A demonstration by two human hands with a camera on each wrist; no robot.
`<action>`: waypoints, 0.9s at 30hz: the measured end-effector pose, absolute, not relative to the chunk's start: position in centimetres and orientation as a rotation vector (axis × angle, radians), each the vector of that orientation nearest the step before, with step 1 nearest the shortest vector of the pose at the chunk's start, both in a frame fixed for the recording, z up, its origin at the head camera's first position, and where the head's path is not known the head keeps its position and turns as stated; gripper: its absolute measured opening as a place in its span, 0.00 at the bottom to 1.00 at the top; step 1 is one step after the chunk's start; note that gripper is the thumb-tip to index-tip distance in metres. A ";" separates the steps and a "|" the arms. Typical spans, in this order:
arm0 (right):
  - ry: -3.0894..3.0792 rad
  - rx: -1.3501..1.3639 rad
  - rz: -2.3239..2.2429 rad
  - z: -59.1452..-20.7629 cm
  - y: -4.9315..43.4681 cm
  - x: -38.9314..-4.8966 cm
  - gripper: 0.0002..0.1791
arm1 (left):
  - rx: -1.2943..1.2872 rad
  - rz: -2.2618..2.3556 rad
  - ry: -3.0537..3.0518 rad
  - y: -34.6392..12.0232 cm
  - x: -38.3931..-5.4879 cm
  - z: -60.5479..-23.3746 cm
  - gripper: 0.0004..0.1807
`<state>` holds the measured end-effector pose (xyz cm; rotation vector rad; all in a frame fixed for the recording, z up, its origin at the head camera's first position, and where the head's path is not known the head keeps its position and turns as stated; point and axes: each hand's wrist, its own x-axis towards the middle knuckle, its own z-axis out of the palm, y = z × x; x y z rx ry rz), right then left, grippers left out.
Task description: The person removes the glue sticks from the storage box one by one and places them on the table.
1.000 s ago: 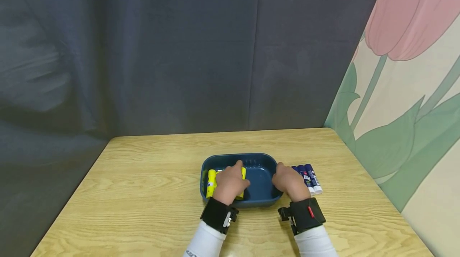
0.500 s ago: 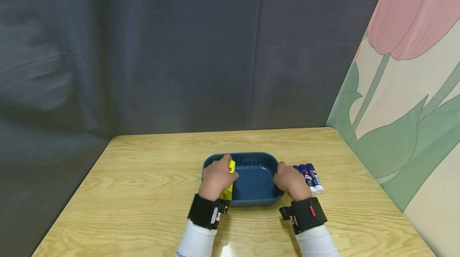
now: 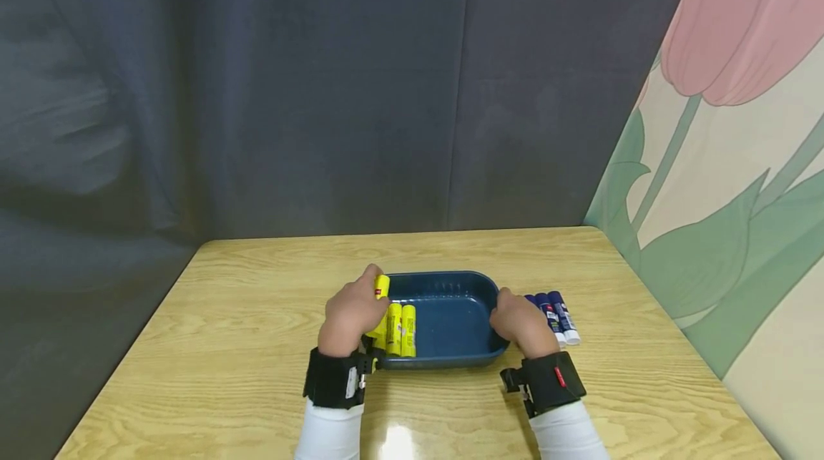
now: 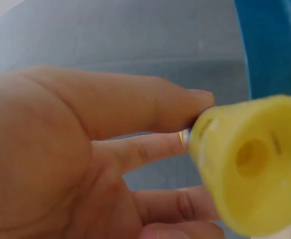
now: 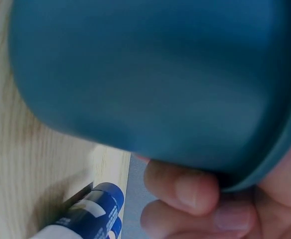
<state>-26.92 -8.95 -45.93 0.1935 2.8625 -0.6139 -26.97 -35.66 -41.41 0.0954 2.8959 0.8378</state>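
- A yellow cylindrical stick (image 3: 383, 284), its near end a hollow round cup facing the wrist camera, is in the left hand (image 3: 354, 311), pinched between thumb and fingers; whether it touches anything else cannot be told.
- Just to the right of the left hand lies a dark blue, glossy, rectangular tray (image 3: 453, 324) with rounded corners and a lipped rim; the left hand is at its left end, partly hiding that end.
- Inside the tray, right beside the left hand, two yellow cylindrical sticks (image 3: 402, 330) lie side by side, pointing away from the person; what lies under the left hand is partly hidden.
- The right hand (image 3: 520, 318) grips the tray at its opposite end, its fingers curled under the rim against the outer wall.
- Just beyond the right hand, to its right, a row of dark blue cylindrical sticks with white ends (image 3: 563, 318) lies outside the tray, partly covered by that hand.
- Beneath both hands spreads a pale wood-grained surface (image 3: 257, 310).
- Behind each hand sits a black wrist strap, with white sleeves below.
- Farther ahead of the hands hangs a dark grey cloth (image 3: 335, 102).
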 end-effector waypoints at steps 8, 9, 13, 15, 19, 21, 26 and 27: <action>2.869 0.195 -0.619 -45.8 -9.0 -26.8 0.26 | 0.052 0.906 2.876 -38.6 -27.3 -41.4 0.28; 2.869 0.197 -0.616 -45.8 -9.0 -26.8 0.26 | 0.040 0.912 2.872 -39.0 -27.4 -41.5 0.28; 2.868 0.199 -0.613 -45.9 -9.0 -26.9 0.26 | -0.002 0.962 2.843 -40.2 -27.8 -42.0 0.28; 2.867 0.201 -0.617 -45.9 -9.0 -26.9 0.26 | -0.015 0.978 2.829 -40.7 -28.0 -42.4 0.28; 2.866 0.201 -0.616 -45.9 -9.0 -26.9 0.26 | -0.034 0.982 2.810 -41.4 -28.5 -43.2 0.28; 2.864 0.204 -0.613 -45.9 -9.0 -26.8 0.26 | -0.041 0.988 2.790 -41.6 -28.8 -43.7 0.29; 2.865 0.204 -0.611 -45.9 -9.0 -26.9 0.26 | -0.074 1.017 2.742 -41.7 -29.5 -45.2 0.28; 2.867 0.200 -0.611 -45.9 -9.0 -26.9 0.26 | -0.088 1.021 2.736 -41.6 -29.7 -45.5 0.27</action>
